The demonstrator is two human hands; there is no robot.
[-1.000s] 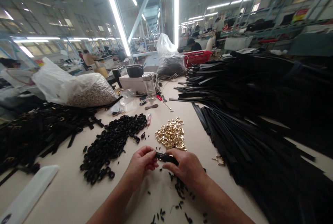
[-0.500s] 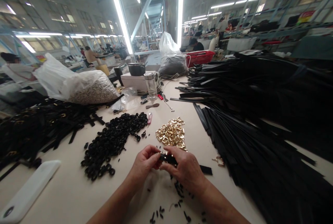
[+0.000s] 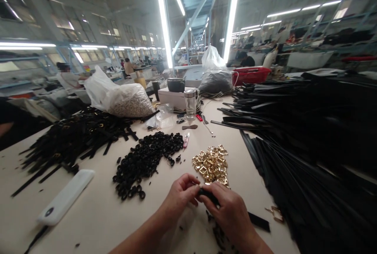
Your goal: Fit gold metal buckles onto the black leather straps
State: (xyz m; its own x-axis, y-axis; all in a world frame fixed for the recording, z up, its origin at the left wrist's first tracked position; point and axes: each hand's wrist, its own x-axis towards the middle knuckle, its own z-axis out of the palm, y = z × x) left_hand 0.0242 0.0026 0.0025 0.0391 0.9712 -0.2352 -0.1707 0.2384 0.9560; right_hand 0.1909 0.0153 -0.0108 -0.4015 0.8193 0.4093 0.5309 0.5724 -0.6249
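My right hand (image 3: 232, 205) is closed around a black strap (image 3: 209, 196), whose tail sticks out on the right beyond the wrist. At the strap's front end, my left hand (image 3: 183, 194) pinches with thumb and fingertips; the fingers hide just what they grip there. Right beyond the hands lies a heap of gold buckles (image 3: 210, 163). To its left spreads a pile of small black loops (image 3: 144, 163). One loose gold buckle (image 3: 276, 214) rests on the right, near the strap's tail. Small black bits (image 3: 218, 234) are scattered below my right hand.
Long black straps (image 3: 294, 159) are stacked along the right. More straps with buckles (image 3: 79, 136) lie at left, behind a white device (image 3: 67, 197) with a cord. Farther back are a plastic bag (image 3: 129, 98), a glass bottle (image 3: 191, 104), pink snips (image 3: 186, 140) and a red basket (image 3: 253, 75).
My view has swung left, so the table's things sit farther right in the picture. Both hands stay at the strap, and the fingers now cover its front end more.
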